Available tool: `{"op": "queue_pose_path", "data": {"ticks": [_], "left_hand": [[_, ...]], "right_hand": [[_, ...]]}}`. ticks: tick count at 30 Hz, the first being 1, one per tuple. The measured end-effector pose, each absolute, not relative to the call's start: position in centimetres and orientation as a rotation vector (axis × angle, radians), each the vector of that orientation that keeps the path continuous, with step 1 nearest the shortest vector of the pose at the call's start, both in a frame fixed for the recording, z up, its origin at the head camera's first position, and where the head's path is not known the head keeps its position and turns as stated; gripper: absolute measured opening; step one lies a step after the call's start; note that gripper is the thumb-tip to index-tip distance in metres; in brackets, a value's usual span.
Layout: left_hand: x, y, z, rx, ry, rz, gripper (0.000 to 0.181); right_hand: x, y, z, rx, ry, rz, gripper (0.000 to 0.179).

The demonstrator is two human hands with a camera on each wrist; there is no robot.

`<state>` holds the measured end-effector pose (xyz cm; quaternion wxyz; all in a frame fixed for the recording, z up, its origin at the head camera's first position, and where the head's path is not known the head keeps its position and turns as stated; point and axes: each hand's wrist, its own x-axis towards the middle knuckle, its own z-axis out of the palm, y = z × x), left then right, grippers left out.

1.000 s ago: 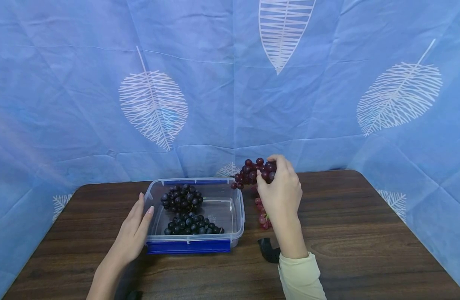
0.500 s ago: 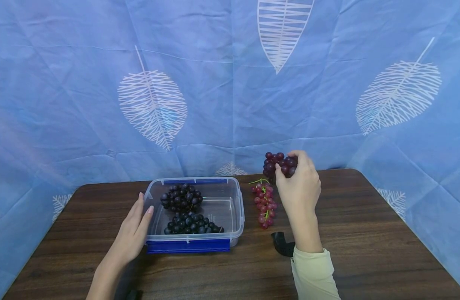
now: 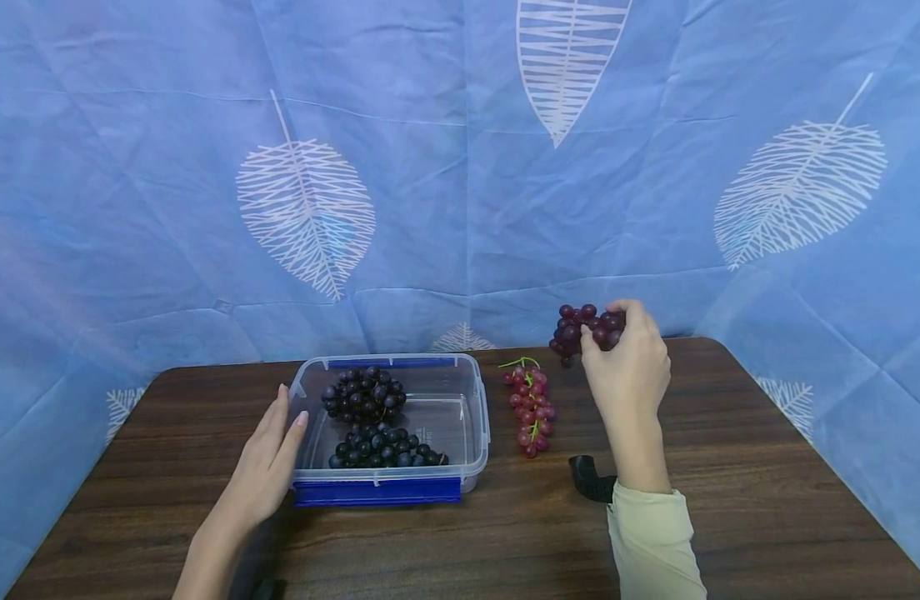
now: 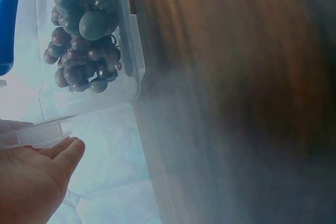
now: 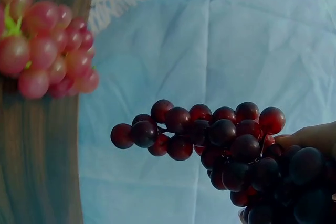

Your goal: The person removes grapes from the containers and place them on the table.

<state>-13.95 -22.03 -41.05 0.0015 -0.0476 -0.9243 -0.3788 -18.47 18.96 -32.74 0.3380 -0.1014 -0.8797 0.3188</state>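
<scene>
Up at the far right of the table in the head view, my right hand (image 3: 631,367) grips a bunch of dark red grapes (image 3: 568,332) between thumb and fingers. The right wrist view shows that bunch of grapes (image 5: 226,132) close up, its tip pointing left. My left hand (image 3: 261,467) rests with straight fingers along the left side of a clear plastic box (image 3: 484,425) with blue latches. Inside the box lie two bunches of black grapes, one at the back (image 3: 364,398) and one in front (image 3: 385,450). The left wrist view has the fingertips (image 4: 73,150) at the box's side.
A lighter red bunch of grapes (image 3: 531,408) with a green stem lies on the wooden table (image 3: 505,550), right of the box. A black strap-like piece (image 3: 591,479) sits at the right wrist. Blue leaf-printed cloth (image 3: 460,208) hangs behind the table.
My right hand has moved to the right with the dark red grapes, away from the box, uncovering the lighter red bunch. The left hand and the box have stayed put.
</scene>
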Motion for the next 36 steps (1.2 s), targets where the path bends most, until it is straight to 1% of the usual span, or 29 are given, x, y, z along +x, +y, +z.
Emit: {"op": "queue_pose_path", "data": {"ticks": [14,27,36], "left_hand": [[-14.0,-22.1,-40.8,-0.148,-2.909,-1.177,0.077],[-13.8,-21.8,-40.5,-0.076,-2.991,-1.114,0.085],[-13.9,-21.8,-40.5,-0.069,-3.017,-1.097,0.088]], "right_hand": [[-20.2,21.8,-34.4,-0.294,-2.339,0.79,0.039],[-22.4,22.6,-36.8,-0.308,-2.372,0.849,0.04],[-22.2,24.4,-38.1,-0.442,-2.484,0.828,0.043]]}}
